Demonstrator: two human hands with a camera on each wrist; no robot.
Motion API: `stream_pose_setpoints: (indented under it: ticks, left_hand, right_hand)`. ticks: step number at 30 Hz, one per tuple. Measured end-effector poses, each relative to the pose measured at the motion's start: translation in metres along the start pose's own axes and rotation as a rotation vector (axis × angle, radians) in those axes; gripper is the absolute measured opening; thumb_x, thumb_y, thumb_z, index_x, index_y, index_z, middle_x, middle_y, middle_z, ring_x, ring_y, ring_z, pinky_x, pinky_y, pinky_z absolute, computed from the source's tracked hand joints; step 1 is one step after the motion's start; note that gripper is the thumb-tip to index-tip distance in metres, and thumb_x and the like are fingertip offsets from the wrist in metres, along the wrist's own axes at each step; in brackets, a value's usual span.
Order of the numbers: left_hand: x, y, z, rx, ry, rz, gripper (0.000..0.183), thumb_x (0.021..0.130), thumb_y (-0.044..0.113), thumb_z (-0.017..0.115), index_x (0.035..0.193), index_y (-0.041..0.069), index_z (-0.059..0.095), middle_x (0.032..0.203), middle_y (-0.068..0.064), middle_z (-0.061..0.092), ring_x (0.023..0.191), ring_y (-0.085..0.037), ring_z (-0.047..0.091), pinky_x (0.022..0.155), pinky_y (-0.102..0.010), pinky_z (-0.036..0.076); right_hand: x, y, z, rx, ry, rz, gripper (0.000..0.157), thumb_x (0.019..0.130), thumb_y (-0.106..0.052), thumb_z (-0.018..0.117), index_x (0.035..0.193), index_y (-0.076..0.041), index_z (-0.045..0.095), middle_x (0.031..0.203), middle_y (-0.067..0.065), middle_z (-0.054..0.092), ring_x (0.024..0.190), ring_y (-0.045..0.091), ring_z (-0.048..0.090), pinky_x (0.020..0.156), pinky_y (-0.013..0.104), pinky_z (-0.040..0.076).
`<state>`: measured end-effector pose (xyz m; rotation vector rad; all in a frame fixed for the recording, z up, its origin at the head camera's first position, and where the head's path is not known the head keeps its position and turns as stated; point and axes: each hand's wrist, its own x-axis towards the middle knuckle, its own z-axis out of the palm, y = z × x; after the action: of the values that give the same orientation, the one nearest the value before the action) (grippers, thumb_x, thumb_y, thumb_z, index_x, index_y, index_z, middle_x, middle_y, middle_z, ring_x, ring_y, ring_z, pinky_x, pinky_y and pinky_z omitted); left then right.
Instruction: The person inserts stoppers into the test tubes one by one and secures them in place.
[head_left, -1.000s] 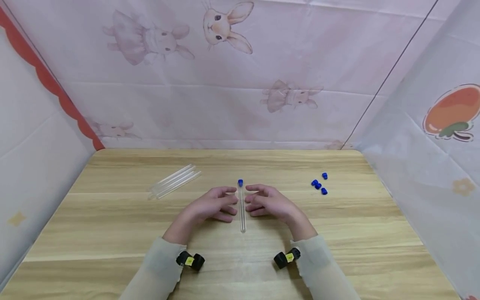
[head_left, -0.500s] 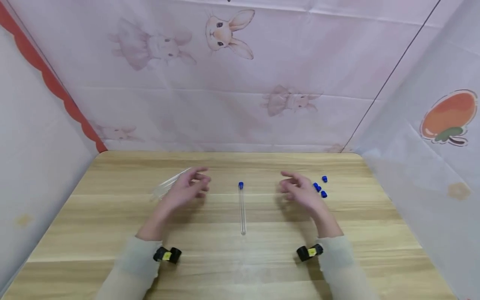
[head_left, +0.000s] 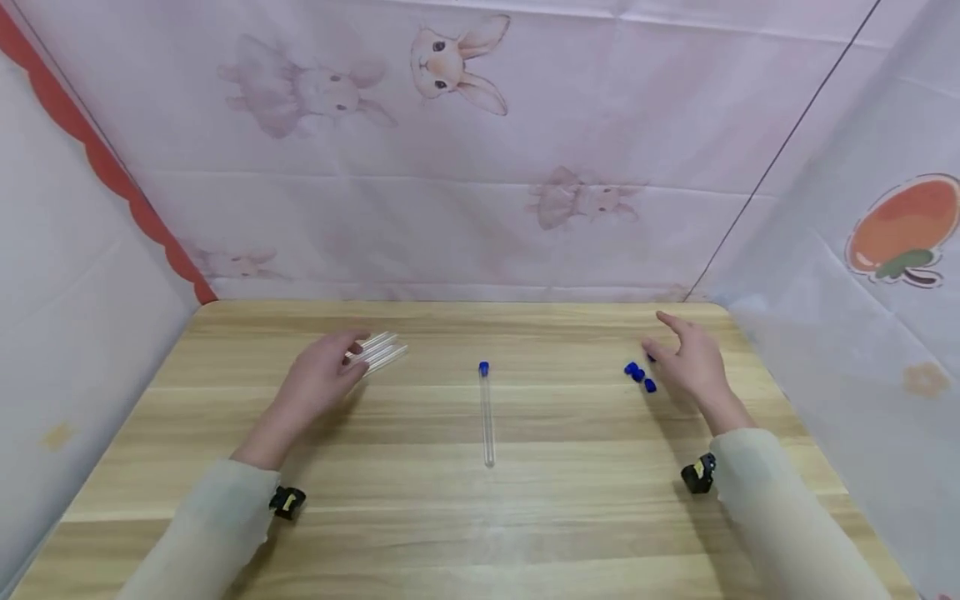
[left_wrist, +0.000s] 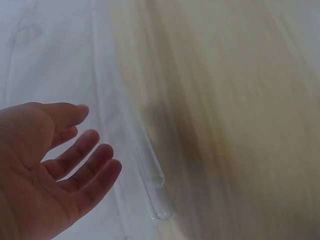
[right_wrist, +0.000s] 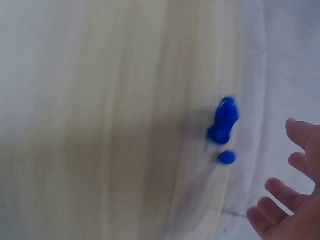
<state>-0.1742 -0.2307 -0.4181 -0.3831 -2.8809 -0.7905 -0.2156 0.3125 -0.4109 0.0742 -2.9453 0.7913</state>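
Several clear test tubes (head_left: 386, 353) lie side by side at the left of the table, partly covered by my left hand (head_left: 321, 372). Its fingers are loosely bent over them and grip nothing; in the left wrist view, two rounded tube ends (left_wrist: 159, 202) show beside the fingers. At the right, several small blue caps (head_left: 637, 374) lie in a loose group. Above the caps hovers my right hand (head_left: 693, 362), fingers spread, with one cap partly hidden behind it. A test tube (head_left: 487, 421) with a blue cap (head_left: 483, 367) on its far end lies in the middle.
The wooden table (head_left: 480, 533) ends at a printed fabric wall (head_left: 465, 242) at the back. More pale fabric walls stand at the left and right. Each sleeve carries a black wrist camera (head_left: 287, 502).
Both hands have moved apart from beside the capped test tube: the left toward the loose tubes, the right over to the blue caps. The capped tube stays lying in the middle.
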Motion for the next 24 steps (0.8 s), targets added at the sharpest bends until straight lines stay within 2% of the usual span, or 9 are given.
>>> stream_pose_setpoints:
  ticks: [5,11,18,24]
  left_hand:
    - [-0.001,-0.002,0.003,0.17,-0.006,0.036,0.046,0.092,0.017,0.071,0.135,0.006,0.057,0.12,-0.02,0.065,0.101,-0.04,0.065,0.081,-0.059,0.055]
    - [0.0,-0.001,0.006,0.227,-0.027,0.04,0.045,0.091,0.018,0.072,0.132,0.007,0.06,0.119,-0.02,0.066,0.1,-0.04,0.066,0.075,-0.059,0.057]
    - [0.002,-0.004,0.013,0.247,-0.027,0.055,0.038,0.09,0.014,0.072,0.127,0.007,0.064,0.113,-0.018,0.069,0.096,-0.037,0.067,0.073,-0.057,0.057]
    - [0.005,-0.002,0.016,0.257,-0.035,0.059,0.035,0.09,0.013,0.072,0.124,0.007,0.066,0.11,-0.018,0.069,0.094,-0.038,0.067,0.071,-0.057,0.057]
  right_hand:
    - [0.009,0.021,0.005,-0.084,-0.023,0.041,0.077,0.097,-0.053,0.058,0.158,-0.018,0.027,0.157,0.033,0.022,0.141,0.059,0.018,0.11,0.077,0.018]
    - [0.017,0.04,0.014,-0.104,-0.069,0.071,0.078,0.094,-0.053,0.063,0.157,-0.018,0.032,0.161,0.033,0.011,0.145,0.058,0.002,0.111,0.078,0.004]
    - [0.021,0.05,0.019,-0.178,-0.093,0.014,0.07,0.094,-0.052,0.063,0.148,-0.01,0.047,0.157,0.038,0.015,0.143,0.062,0.005,0.112,0.077,0.007]
    - [0.02,0.052,0.019,-0.196,-0.105,0.015,0.058,0.096,-0.047,0.062,0.141,-0.011,0.055,0.157,0.038,0.018,0.142,0.062,0.008,0.111,0.077,0.01]
